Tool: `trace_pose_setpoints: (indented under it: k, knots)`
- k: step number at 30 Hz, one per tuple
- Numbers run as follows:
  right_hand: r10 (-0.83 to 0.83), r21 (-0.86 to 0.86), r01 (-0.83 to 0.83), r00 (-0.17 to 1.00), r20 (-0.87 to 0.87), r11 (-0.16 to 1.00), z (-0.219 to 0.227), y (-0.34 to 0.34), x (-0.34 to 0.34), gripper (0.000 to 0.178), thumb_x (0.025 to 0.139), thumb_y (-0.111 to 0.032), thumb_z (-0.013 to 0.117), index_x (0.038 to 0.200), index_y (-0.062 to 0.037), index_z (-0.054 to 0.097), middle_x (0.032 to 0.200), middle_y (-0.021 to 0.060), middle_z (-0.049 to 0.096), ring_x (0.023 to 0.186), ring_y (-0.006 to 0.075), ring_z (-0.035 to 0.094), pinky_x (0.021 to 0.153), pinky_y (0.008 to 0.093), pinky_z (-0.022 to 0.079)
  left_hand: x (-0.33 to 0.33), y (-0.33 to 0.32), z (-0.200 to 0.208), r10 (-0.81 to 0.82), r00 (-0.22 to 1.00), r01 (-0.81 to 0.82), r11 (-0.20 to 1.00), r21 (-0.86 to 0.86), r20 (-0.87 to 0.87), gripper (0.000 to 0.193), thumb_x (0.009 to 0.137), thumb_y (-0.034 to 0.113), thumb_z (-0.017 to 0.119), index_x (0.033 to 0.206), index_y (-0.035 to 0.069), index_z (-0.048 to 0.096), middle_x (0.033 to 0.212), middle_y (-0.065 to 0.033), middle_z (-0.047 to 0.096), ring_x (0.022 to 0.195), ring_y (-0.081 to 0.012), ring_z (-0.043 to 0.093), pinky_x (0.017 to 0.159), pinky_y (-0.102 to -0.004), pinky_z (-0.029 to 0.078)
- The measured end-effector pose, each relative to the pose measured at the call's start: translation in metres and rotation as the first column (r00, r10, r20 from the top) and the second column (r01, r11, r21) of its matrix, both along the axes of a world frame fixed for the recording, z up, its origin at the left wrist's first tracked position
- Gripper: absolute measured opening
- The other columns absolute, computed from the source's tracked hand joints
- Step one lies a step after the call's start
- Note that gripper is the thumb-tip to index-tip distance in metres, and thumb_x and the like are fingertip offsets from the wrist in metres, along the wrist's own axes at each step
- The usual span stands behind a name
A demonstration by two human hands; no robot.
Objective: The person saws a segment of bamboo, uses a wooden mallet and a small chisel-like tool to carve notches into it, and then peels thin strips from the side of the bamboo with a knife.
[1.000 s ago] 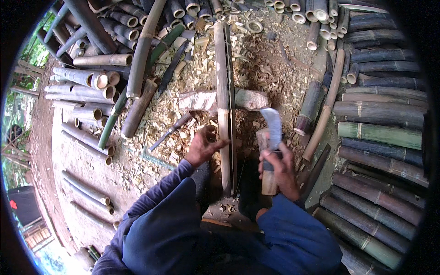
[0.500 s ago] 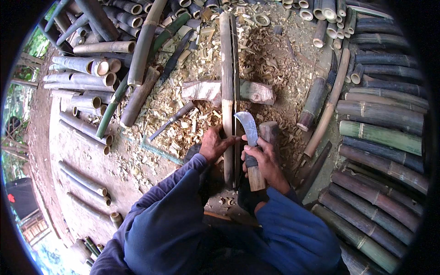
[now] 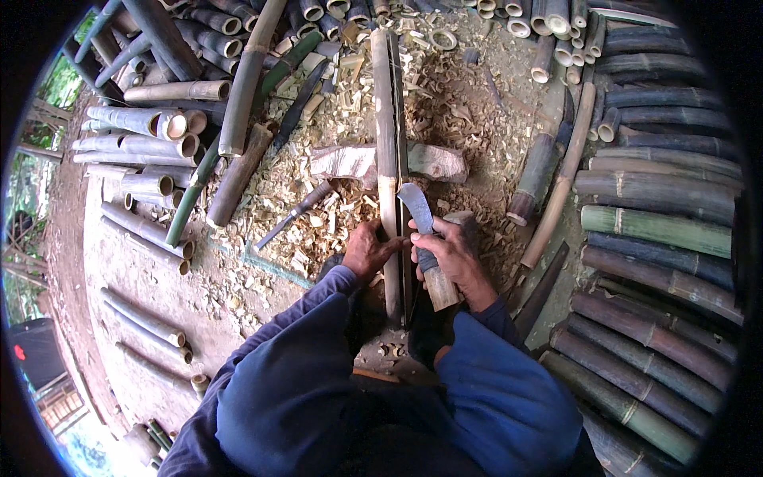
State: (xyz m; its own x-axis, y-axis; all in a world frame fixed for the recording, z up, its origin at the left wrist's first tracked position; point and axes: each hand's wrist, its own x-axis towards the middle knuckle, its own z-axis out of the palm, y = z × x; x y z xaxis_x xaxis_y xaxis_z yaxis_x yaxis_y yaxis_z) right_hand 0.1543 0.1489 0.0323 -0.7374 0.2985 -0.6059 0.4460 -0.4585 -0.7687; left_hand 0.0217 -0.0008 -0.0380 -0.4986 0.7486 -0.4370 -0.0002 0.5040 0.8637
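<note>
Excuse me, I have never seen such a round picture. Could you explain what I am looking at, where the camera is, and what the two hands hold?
The camera sits on a person's head and looks down, so you see that person's own arms in blue sleeves coming from the lower edge. The wide lens bends straight lines near the rim.

The left hand steadies a long split bamboo strip that runs away from the person and rests across a wooden block. The right hand has a closed grip on the wooden handle of a curved knife, its blade lying against the strip.

The ground is covered with pale bamboo shavings. Another knife-like tool lies among them. Cut bamboo poles are stacked on the right, and shorter tubes on the left.
</note>
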Motion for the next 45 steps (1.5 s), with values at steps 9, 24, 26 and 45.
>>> trace_pose_setpoints:
  k: [9, 24, 26, 45]
  knots:
    - [0.233, -0.037, -0.230, 0.968, 0.093, 0.972, 0.013, 0.045, -0.038, 0.035, 0.091, -0.026, 0.069, 0.117, -0.0037, 0.059, 0.076, 0.0086, 0.063, 0.053, 0.0188, 0.062, 0.046, 0.0344, 0.053, -0.003, 0.000, -0.025, -0.003, 0.995, 0.008, 0.999, 0.048, -0.097, 0.044, 0.081, 0.035, 0.083, 0.108, 0.001, 0.073, 0.089, -0.0182, 0.075, 0.082, -0.0252, 0.073, 0.076, -0.0404, 0.056]
    - [-0.157, 0.067, 0.163, 0.983, -0.091, 0.984, 0.004, -0.005, -0.018, 0.044, 0.093, -0.022, 0.066, 0.128, 0.0039, 0.058, 0.075, 0.0082, 0.064, 0.050, 0.0172, 0.062, 0.043, 0.0329, 0.050, -0.004, -0.005, -0.027, -0.013, 1.000, 0.013, 0.993, 0.120, -0.001, 0.040, 0.083, 0.032, 0.082, 0.111, 0.004, 0.073, 0.091, -0.0153, 0.076, 0.082, -0.0230, 0.073, 0.079, -0.0384, 0.055]
    - [-0.173, 0.020, 0.176, 0.978, -0.116, 0.984, -0.005, 0.006, -0.034, 0.045, 0.093, -0.022, 0.066, 0.128, 0.0041, 0.058, 0.073, 0.0083, 0.064, 0.051, 0.0175, 0.062, 0.043, 0.0330, 0.051, -0.006, -0.004, -0.021, -0.026, 1.000, 0.024, 0.992, 0.125, 0.013, 0.041, 0.083, 0.033, 0.082, 0.111, 0.004, 0.074, 0.091, -0.0152, 0.076, 0.082, -0.0226, 0.073, 0.079, -0.0383, 0.055]
    - [-0.214, 0.022, 0.226, 0.946, -0.244, 0.974, -0.006, 0.066, -0.104, 0.027, 0.093, -0.023, 0.065, 0.107, 0.0005, 0.067, 0.071, 0.0101, 0.066, 0.048, 0.0192, 0.062, 0.044, 0.0328, 0.050, -0.009, -0.003, -0.017, -0.058, 0.998, 0.059, 0.997, 0.058, -0.019, 0.052, 0.080, 0.044, 0.083, 0.109, 0.002, 0.074, 0.090, -0.0171, 0.075, 0.083, -0.0264, 0.073, 0.079, -0.0407, 0.055]
